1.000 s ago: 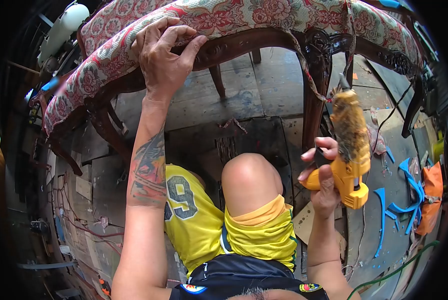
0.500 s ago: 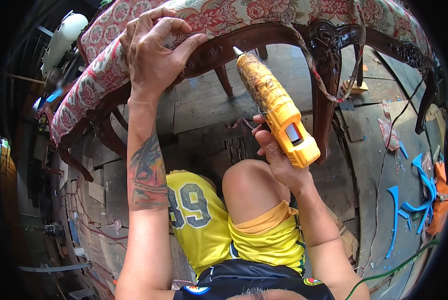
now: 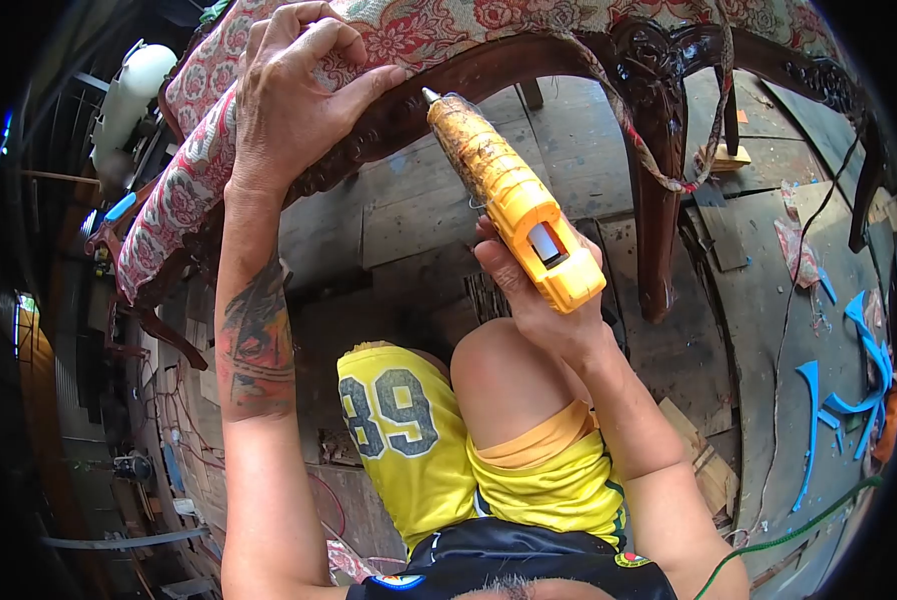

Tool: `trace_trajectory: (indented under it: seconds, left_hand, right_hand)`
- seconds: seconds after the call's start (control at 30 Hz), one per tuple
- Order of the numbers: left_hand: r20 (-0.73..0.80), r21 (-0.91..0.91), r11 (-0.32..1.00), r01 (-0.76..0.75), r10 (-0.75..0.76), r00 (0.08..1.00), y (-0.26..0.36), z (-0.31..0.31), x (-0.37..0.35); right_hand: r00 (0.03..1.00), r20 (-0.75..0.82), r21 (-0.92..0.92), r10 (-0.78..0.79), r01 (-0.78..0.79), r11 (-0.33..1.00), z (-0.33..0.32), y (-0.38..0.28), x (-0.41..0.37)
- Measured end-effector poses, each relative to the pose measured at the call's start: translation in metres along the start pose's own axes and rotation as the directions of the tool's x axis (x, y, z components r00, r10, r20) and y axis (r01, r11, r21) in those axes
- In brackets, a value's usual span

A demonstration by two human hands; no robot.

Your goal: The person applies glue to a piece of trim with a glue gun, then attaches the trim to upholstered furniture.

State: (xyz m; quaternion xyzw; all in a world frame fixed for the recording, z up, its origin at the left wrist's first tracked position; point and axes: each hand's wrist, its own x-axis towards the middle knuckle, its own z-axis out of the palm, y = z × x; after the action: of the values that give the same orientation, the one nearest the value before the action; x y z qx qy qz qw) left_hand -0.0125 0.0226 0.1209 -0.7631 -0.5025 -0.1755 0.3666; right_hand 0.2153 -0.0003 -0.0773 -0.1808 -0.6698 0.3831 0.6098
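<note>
My right hand point(image 3: 544, 290) is wrapped round the handle of a yellow glue gun point(image 3: 514, 195). Brown, stringy residue coats its front, and the metal nozzle points up and left, close below the dark carved wood rail point(image 3: 469, 85) of a sofa. My left hand point(image 3: 304, 90) rests on the red and cream floral upholstery point(image 3: 419, 40) at the sofa's edge. Its fingers are curled over the fabric and the thumb stretches right along the seam; whether they pinch the fabric is hard to make out. A braided fabric cord point(image 3: 634, 150) hangs in a loop from the seat edge.
Carved wooden legs point(image 3: 659, 240) stand on the plank floor point(image 3: 409, 230). Blue curved scraps point(image 3: 809, 430) lie at the right, near a dark cable and a green cord point(image 3: 799, 535). Small wood blocks point(image 3: 726, 158) sit under the sofa. My bent knees are below my hands.
The glue gun and my right hand have moved left and slightly up, nearer my left thumb. My left hand appears slightly farther left as the whole view shifts.
</note>
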Motion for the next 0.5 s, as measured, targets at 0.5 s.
trace_trajectory:
  seconds: [0.5]
  left_hand:
    - [0.049,-0.301,0.937,0.174,-0.168,0.985,0.001,0.005,0.004]
  right_hand:
    - [1.000,0.001,-0.007,0.006,-0.006,1.000,0.004,0.005,0.008]
